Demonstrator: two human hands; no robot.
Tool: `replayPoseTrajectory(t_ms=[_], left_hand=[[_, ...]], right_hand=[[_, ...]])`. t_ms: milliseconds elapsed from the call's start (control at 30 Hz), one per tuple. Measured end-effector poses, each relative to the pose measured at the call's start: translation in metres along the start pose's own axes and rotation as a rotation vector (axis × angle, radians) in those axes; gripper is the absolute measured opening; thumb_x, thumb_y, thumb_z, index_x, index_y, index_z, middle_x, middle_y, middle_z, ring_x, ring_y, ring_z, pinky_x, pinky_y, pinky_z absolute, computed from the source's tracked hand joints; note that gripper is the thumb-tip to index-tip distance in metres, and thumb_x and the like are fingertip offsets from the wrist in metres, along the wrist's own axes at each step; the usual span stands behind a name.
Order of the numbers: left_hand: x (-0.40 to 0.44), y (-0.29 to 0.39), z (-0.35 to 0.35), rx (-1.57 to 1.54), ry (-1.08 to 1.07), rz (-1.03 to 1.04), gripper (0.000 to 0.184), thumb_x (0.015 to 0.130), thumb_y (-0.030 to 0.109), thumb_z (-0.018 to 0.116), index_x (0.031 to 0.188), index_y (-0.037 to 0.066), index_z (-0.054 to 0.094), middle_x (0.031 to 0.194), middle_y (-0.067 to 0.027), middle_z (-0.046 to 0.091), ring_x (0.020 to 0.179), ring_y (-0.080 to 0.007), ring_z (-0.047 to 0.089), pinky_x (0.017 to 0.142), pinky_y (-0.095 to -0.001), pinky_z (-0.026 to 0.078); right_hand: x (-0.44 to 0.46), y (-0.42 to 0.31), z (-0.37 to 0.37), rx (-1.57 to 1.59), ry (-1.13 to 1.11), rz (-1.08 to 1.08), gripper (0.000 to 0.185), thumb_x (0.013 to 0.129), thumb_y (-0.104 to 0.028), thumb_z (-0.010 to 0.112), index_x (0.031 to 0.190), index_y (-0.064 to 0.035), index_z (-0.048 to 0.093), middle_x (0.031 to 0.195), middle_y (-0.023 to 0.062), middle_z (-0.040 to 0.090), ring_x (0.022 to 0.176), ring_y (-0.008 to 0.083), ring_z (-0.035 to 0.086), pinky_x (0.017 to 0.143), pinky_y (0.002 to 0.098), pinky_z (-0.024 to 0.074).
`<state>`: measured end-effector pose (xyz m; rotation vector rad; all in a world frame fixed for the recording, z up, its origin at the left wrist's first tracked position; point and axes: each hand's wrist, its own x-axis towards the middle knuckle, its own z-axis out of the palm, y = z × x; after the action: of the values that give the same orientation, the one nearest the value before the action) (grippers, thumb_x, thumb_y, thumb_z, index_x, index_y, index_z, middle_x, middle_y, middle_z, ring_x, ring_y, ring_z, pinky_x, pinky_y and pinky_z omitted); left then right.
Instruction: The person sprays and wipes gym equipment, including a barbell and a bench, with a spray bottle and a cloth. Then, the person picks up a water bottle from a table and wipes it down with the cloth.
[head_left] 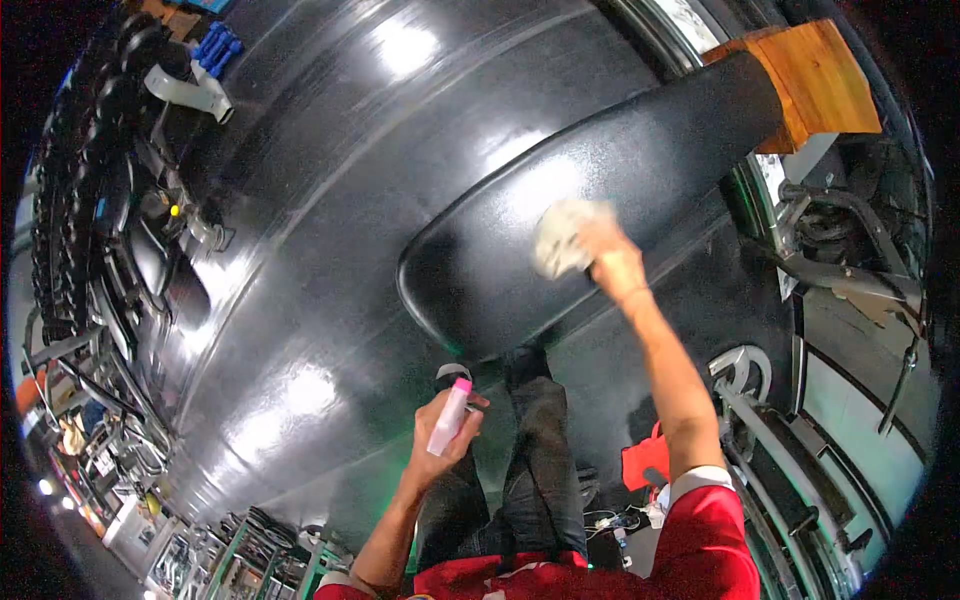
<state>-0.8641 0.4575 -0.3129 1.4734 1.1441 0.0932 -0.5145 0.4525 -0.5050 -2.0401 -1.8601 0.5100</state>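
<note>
My right hand (614, 258) is closed on a pale, crumpled cloth (560, 240) and blurred by motion. Beneath the cloth lies a long black padded bench (470, 275) with a rounded near end; the cloth appears to touch its glossy top. Lower in the view, my left hand (424, 430) is wrapped around a small whitish-pink bottle (449, 422) with a bright pink top, held upright in front of my legs and apart from the bench.
A wooden block (820, 85) stands at the bench's far end. Grey metal gym frames (850, 280) line the right side. Dumbbells and machine parts crowd the left, with blue dumbbells (217, 48) farther up. A red bag (646, 460) and cables (612, 521) lie near my right leg.
</note>
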Motion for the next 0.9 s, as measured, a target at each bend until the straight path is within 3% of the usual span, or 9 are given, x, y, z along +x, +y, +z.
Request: replayPoseTrajectory(t_ms=[100, 200, 300, 400, 500, 533, 700, 833, 900], left_hand=[[-0.001, -0.001, 0.001, -0.33, 0.143, 0.023, 0.019, 0.085, 0.007, 0.06, 0.102, -0.001, 0.055, 0.088, -0.0089, 0.068, 0.059, -0.0092, 0.06, 0.054, -0.024, 0.049], [0.004, 0.006, 0.0, -0.261, 0.134, 0.045, 0.019, 0.085, 0.007, 0.06, 0.101, -0.001, 0.056, 0.087, -0.0085, 0.068, 0.06, -0.0085, 0.059, 0.055, -0.0236, 0.049], [0.009, 0.001, 0.008, -0.348, 0.141, -0.008, 0.019, 0.086, 0.008, 0.061, 0.102, -0.001, 0.055, 0.088, -0.0083, 0.068, 0.061, -0.0082, 0.059, 0.055, -0.0235, 0.049], [0.015, 0.006, 0.008, -0.32, 0.13, -0.009, 0.019, 0.086, 0.008, 0.06, 0.102, -0.001, 0.055, 0.087, -0.0079, 0.067, 0.061, -0.008, 0.059, 0.055, -0.0236, 0.049], [0.017, 0.007, 0.003, -0.247, 0.121, 0.032, 0.02, 0.086, 0.009, 0.061, 0.103, -0.001, 0.054, 0.086, -0.0078, 0.067, 0.061, -0.0083, 0.059, 0.054, -0.0237, 0.048], [0.018, 0.005, 0.002, -0.239, 0.123, 0.039, 0.02, 0.086, 0.009, 0.061, 0.103, -0.001, 0.054, 0.086, -0.0078, 0.067, 0.061, -0.0083, 0.059, 0.054, -0.0237, 0.048], [0.006, 0.002, -0.003, -0.378, 0.184, -0.004, 0.02, 0.086, 0.008, 0.059, 0.103, -0.001, 0.055, 0.086, -0.007, 0.066, 0.061, -0.0088, 0.058, 0.056, -0.0238, 0.047], [-0.008, -0.009, -0.004, -0.395, 0.238, 0.018, 0.02, 0.086, 0.007, 0.058, 0.104, -0.001, 0.055, 0.087, -0.0068, 0.065, 0.064, -0.0089, 0.058, 0.059, -0.0245, 0.048], [-0.015, -0.008, -0.006, -0.476, 0.224, -0.046, 0.019, 0.086, 0.007, 0.058, 0.104, -0.001, 0.055, 0.089, -0.0072, 0.066, 0.066, -0.009, 0.059, 0.061, -0.0253, 0.048]], right_hand=[[0.033, 0.033, -0.011, 0.074, 0.228, 0.648, 0.045, 0.078, -0.002, 0.058, 0.123, -0.0054, 0.051, 0.114, 0.0202, 0.058, 0.105, 0.0386, 0.054, 0.089, 0.0411, 0.0453], [0.052, 0.027, 0.034, -0.046, 0.285, 0.673, 0.041, 0.083, -0.007, 0.051, 0.122, 0.006, 0.049, 0.124, 0.0294, 0.049, 0.117, 0.0425, 0.046, 0.104, 0.0447, 0.0328], [0.062, -0.064, 0.054, 0.107, 0.227, 0.239, 0.04, 0.082, -0.002, 0.043, 0.121, 0.0097, 0.047, 0.126, 0.0338, 0.045, 0.121, 0.0442, 0.041, 0.105, 0.0479, 0.0292], [0.036, -0.118, 0.089, 0.202, -0.057, -0.156, 0.04, 0.082, -0.01, 0.046, 0.121, -0.0101, 0.055, 0.132, 0.0202, 0.048, 0.123, 0.036, 0.043, 0.104, 0.0393, 0.036], [0.039, -0.092, 0.076, 0.17, -0.319, -0.338, 0.048, 0.072, -0.002, 0.055, 0.118, -0.017, 0.059, 0.129, 0.0099, 0.053, 0.126, 0.0312, 0.043, 0.103, 0.0393, 0.0399], [0.045, -0.078, 0.064, 0.089, -0.468, -0.091, 0.047, 0.072, -0.003, 0.056, 0.116, -0.0189, 0.061, 0.129, 0.0064, 0.054, 0.127, 0.0278, 0.043, 0.102, 0.0351, 0.0407], [0.09, -0.018, 0.003, 0.004, 0.154, 0.459, 0.049, 0.078, 0.006, 0.047, 0.125, -0.0081, 0.052, 0.125, 0.021, 0.052, 0.11, 0.0409, 0.052, 0.093, 0.042, 0.0445], [0.104, -0.018, 0.053, -0.041, 0.221, 0.484, 0.043, 0.077, -0.004, 0.058, 0.119, -0.0002, 0.052, 0.139, 0.0202, 0.039, 0.127, 0.0469, 0.033, 0.11, 0.0483, 0.0257], [0.106, -0.063, 0.083, -0.023, 0.429, 0.372, 0.042, 0.078, -0.005, 0.055, 0.119, -0.0006, 0.05, 0.127, 0.0242, 0.048, 0.12, 0.0456, 0.04, 0.103, 0.0474, 0.0329]])
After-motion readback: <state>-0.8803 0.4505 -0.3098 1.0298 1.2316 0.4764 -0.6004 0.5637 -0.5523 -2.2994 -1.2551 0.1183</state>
